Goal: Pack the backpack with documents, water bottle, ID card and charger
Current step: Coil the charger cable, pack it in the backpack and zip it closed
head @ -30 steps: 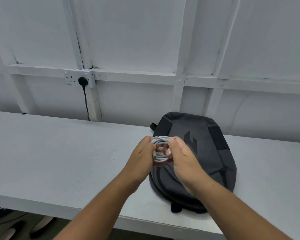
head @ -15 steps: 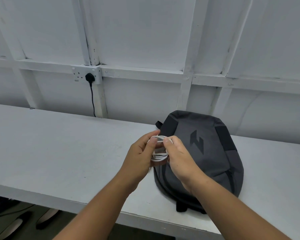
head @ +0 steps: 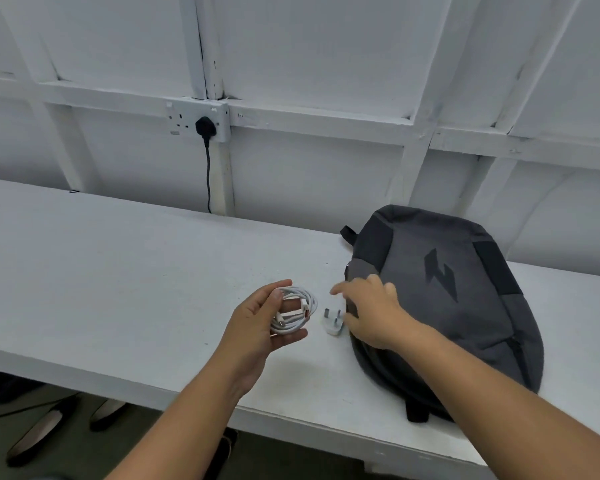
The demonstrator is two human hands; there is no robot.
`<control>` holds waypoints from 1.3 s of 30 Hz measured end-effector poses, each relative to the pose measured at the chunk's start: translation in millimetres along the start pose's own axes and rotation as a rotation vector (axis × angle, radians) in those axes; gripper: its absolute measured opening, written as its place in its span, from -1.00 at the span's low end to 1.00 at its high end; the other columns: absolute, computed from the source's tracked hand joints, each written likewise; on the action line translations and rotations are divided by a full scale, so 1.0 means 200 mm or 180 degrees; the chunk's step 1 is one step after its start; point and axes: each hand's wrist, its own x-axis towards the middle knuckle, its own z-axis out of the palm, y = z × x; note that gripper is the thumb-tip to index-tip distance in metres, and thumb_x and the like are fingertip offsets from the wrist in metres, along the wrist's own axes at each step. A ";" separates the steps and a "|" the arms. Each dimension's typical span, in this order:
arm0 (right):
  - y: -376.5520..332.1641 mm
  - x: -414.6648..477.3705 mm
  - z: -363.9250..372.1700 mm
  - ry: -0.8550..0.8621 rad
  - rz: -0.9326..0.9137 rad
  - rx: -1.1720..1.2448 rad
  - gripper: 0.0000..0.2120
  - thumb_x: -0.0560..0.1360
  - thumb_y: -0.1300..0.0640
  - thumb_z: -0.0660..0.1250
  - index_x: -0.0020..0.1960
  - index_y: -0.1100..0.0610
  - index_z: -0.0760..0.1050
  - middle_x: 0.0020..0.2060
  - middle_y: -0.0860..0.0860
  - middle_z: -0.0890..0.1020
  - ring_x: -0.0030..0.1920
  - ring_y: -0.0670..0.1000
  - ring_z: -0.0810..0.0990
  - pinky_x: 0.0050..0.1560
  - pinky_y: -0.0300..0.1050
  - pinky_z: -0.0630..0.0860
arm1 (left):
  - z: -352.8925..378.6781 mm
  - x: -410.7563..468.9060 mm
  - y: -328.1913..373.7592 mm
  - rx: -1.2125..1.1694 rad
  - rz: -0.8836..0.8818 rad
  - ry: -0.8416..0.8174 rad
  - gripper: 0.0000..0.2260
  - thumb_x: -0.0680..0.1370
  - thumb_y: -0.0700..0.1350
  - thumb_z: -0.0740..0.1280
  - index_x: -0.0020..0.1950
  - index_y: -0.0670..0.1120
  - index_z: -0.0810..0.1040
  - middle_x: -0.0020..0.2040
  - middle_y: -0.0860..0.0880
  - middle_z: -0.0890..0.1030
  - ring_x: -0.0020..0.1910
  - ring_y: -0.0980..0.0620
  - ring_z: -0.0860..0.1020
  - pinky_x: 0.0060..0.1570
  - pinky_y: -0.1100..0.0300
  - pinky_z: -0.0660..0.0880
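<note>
- Right grip (head: 374,313) is wide: fingers spread and loose, nothing in them, low over the desk (head: 118,271).
- The charger plug (head: 332,322) lies just to the left of that grip, close by the thumb, with its pins showing. I cannot tell whether the thumb touches it.
- That's the relation the next move turns on, I'd say: a short reach leftward and down, and the right grip is clearly the nearer one.
- Further left, the left grip (head: 257,323) has its fingers curled round the coiled white cable (head: 293,311) and holds it off the desk.
- So the plug sits between the two grips, closer to the right.
- Beneath and to the right of the right grip is the backpack (head: 447,289). It lies flat, logo up, with its long axis running from the near desk edge toward the wall.
- No opening shows on the backpack from here, so it likely needs unzipping first.
- Documents, bottle and ID card are not in sight.
</note>
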 end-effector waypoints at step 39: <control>-0.33 -0.12 0.04 0.0991 -0.0571 0.1879 -0.65 0.43 0.14 0.44 0.13 -0.18 0.49 0.13 -0.22 0.63 0.15 -0.11 0.55 0.15 -0.16 0.51 | 0.02 0.09 -0.05 -0.0517 -0.0680 -0.0535 -0.57 0.65 0.15 0.21 0.29 -0.13 0.61 0.20 -0.21 0.67 0.14 -0.15 0.68 0.04 -0.05 0.62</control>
